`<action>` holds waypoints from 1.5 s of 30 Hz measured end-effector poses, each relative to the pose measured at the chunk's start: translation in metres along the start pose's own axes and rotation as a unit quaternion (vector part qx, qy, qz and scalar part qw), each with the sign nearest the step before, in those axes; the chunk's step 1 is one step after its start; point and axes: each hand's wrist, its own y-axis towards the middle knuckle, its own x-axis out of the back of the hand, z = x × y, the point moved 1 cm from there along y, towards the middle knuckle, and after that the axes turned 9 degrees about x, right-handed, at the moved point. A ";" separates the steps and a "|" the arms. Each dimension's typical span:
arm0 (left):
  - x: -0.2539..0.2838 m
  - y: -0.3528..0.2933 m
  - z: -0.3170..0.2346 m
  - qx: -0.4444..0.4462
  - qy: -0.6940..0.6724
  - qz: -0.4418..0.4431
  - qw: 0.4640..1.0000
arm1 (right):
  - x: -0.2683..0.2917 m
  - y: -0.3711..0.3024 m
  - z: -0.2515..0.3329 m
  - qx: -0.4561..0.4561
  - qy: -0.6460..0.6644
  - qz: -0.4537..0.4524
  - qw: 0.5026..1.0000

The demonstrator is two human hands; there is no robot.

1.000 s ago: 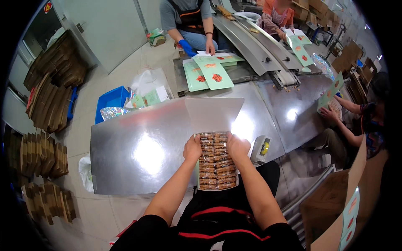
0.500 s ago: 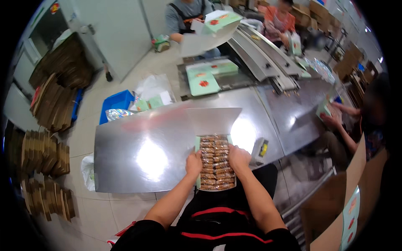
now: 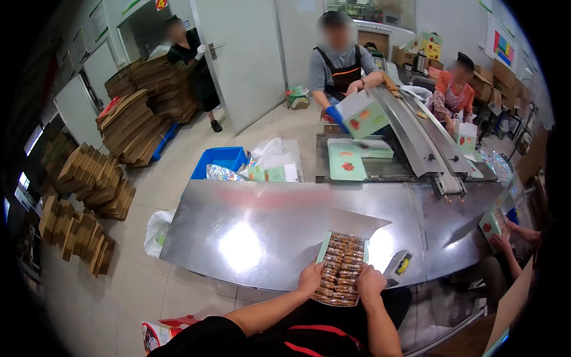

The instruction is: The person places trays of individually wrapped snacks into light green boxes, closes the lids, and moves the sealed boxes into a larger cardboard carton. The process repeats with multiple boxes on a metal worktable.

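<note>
Both my hands hold an open pale-green cardboard box [image 3: 324, 247] at the near edge of the steel table. Inside it, brown wrapped snacks [image 3: 341, 262] lie packed in two columns of several each. The white inner side of its lid [image 3: 361, 225] stands open at the far end. My left hand [image 3: 310, 278] grips the left side of the box, and my right hand [image 3: 371, 282] grips the right side, fingers partly hidden. Just right of my right hand lies a small grey object [image 3: 397, 268] with a yellow-and-black part.
The shiny steel table [image 3: 297, 205] stretches ahead. Beyond it are a conveyor [image 3: 421, 134], flat green cartons [image 3: 347, 163] and a blue bin [image 3: 219, 159]. Cardboard stacks [image 3: 134, 128] stand left. Co-workers handle boxes [image 3: 364, 116] across and at the right; another person stands by the door [image 3: 241, 65].
The view has swung up and left, so a person by the door now shows. My box sits slightly tilted, still in both hands. The co-worker across has lowered and turned a green box.
</note>
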 end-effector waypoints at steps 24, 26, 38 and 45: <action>-0.006 -0.012 0.068 -0.054 -0.181 0.093 0.978 | 0.023 -0.035 0.016 0.086 -0.140 0.091 0.982; -0.006 -0.015 0.058 -0.083 -0.118 0.065 0.987 | 0.014 -0.034 0.016 0.101 -0.157 0.078 0.979; 0.001 -0.016 0.060 -0.057 0.072 0.025 0.995 | -0.042 -0.036 -0.053 -0.032 0.345 0.018 0.938; -0.001 -0.002 0.054 -0.089 -0.165 0.120 0.975 | -0.007 -0.032 -0.001 0.030 0.030 0.133 0.990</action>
